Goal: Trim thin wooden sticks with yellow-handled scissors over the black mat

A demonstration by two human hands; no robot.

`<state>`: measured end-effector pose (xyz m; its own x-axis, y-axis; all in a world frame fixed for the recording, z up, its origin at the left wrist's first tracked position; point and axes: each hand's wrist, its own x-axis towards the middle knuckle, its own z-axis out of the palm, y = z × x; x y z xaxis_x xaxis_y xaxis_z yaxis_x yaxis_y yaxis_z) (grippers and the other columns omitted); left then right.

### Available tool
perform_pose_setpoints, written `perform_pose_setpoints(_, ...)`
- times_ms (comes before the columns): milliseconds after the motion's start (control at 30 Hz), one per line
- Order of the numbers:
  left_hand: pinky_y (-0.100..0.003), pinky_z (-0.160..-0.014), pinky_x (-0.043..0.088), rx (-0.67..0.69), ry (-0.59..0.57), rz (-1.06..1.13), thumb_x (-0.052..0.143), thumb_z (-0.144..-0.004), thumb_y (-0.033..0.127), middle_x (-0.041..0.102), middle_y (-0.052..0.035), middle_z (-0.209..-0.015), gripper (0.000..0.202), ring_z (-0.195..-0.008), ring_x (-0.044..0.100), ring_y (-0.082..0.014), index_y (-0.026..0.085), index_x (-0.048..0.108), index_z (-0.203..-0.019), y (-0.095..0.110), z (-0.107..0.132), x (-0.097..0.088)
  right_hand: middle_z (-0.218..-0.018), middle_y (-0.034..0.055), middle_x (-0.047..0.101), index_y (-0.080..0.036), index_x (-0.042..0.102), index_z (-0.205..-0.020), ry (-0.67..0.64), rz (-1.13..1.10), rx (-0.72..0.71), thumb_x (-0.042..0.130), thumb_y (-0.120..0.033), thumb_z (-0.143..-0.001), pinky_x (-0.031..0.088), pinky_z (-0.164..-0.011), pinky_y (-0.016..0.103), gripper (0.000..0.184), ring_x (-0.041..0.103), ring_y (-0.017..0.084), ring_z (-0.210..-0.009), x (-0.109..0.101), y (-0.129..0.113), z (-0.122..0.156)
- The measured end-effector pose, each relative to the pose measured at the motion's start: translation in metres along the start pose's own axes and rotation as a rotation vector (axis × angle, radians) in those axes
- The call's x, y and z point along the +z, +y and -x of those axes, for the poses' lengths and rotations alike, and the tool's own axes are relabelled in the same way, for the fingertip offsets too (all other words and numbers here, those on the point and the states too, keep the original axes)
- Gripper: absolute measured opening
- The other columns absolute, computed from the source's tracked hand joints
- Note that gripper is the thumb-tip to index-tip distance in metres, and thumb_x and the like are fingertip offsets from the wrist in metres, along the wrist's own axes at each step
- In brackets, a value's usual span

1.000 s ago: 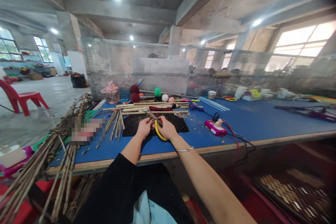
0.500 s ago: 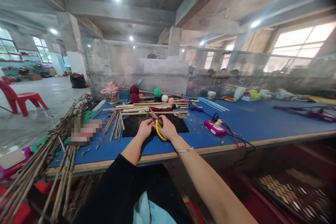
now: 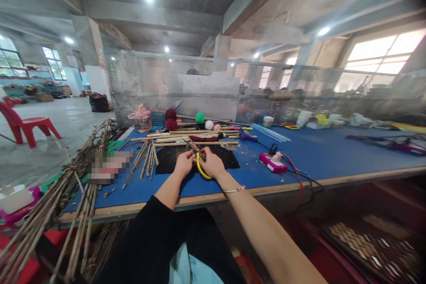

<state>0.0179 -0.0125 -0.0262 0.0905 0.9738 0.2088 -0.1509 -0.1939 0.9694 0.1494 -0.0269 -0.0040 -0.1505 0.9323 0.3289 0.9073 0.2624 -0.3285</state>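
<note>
My right hand (image 3: pixel 213 163) is closed around a pair of scissors (image 3: pixel 200 167) with yellow handles, whose blades point up and to the left. Close beside it, my left hand (image 3: pixel 184 163) has its fingers pinched together near the blades; what they hold, if anything, is too small to make out. Both hands are over a black mat (image 3: pixel 166 159) scattered with small chips. Cut sticks (image 3: pixel 146 159) lie just left of the mat. Behind the mat, longer peeled sticks (image 3: pixel 179 140) lie crosswise.
A bundle of long twigs (image 3: pixel 63 186) overhangs the blue table's left side. On the right sit a pink power strip (image 3: pixel 273 162) with cables and a blue glue gun (image 3: pixel 246 136). Yarn balls (image 3: pixel 199 118) and a pink-lidded jar (image 3: pixel 142 120) stand before a perforated metal screen (image 3: pixel 173 80).
The hands stay in nearly the same place. The scissors' blades have shifted very slightly to the left.
</note>
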Motion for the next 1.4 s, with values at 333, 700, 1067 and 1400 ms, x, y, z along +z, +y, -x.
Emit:
perform_pose_setpoints(333,-0.02,-0.054,0.044,-0.02,0.031,-0.017,0.057,-0.069,0.019,0.065,-0.004,-0.073,0.033,-0.054,0.054,-0.0093,0.013,0.062,-0.102,-0.008,-0.005,-0.003,-0.085,0.0064,0.062,-0.022,0.038,-0.106,-0.005,0.009,0.012,0.04,-0.06,-0.075,0.035,-0.058,0.025,0.049,0.06,0.021,-0.076,0.001,0.002,0.0)
perform_pose_setpoints(700,-0.02,-0.05,0.042,0.02,0.093,-0.167,0.055,-0.069,0.02,0.065,-0.0039,-0.071,0.032,-0.05,0.052,-0.0097,0.014,0.064,-0.1,-0.002,-0.003,-0.003,-0.083,0.0065,0.063,-0.022,0.04,-0.103,-0.008,0.031,0.018,0.04,-0.062,-0.074,0.036,-0.058,0.026,0.049,0.06,0.022,-0.075,0.003,0.003,-0.003)
perform_pose_setpoints(1067,-0.021,-0.058,0.045,0.061,0.098,-0.168,0.06,-0.066,0.023,0.066,-0.0068,-0.081,0.03,-0.064,0.057,-0.014,0.014,0.066,-0.093,-0.006,-0.005,-0.007,-0.096,0.0046,0.06,-0.023,0.04,-0.109,0.06,-0.012,-0.034,0.049,-0.056,-0.071,0.038,-0.069,0.027,0.051,0.056,0.019,-0.088,0.001,0.003,0.0)
perform_pose_setpoints(1400,-0.023,-0.059,0.046,0.005,0.087,-0.062,0.06,-0.066,0.022,0.066,-0.0051,-0.074,0.031,-0.061,0.057,-0.0131,0.012,0.065,-0.095,0.002,0.0,-0.002,-0.095,0.0041,0.06,-0.022,0.04,-0.108,0.069,-0.037,-0.068,0.046,-0.054,-0.075,0.038,-0.068,0.026,0.046,0.057,0.018,-0.085,0.003,0.005,-0.001)
